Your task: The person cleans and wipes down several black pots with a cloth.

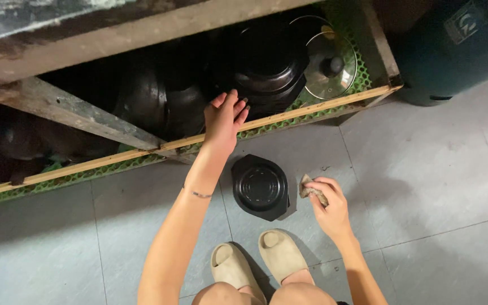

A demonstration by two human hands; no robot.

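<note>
The shelf liner [334,107] is bright green with an open mesh pattern, edged by a pale yellowish wooden rail [312,111]. The pots [266,68] on the shelf are black and glossy; the lid [330,65] at far right is clear glass with a dark knob. The near container [261,187] on the floor is black with concentric rings. The floor [436,186] is pale grey tile with thin dark joints. The sandals [280,254] are beige. The crumpled cloth [312,192] is brownish-tan. The bin [453,45] at far right is dark teal.

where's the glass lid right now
The glass lid leans at the right end of the low shelf, just right of the stacked black pots the left hand reaches toward.
</note>
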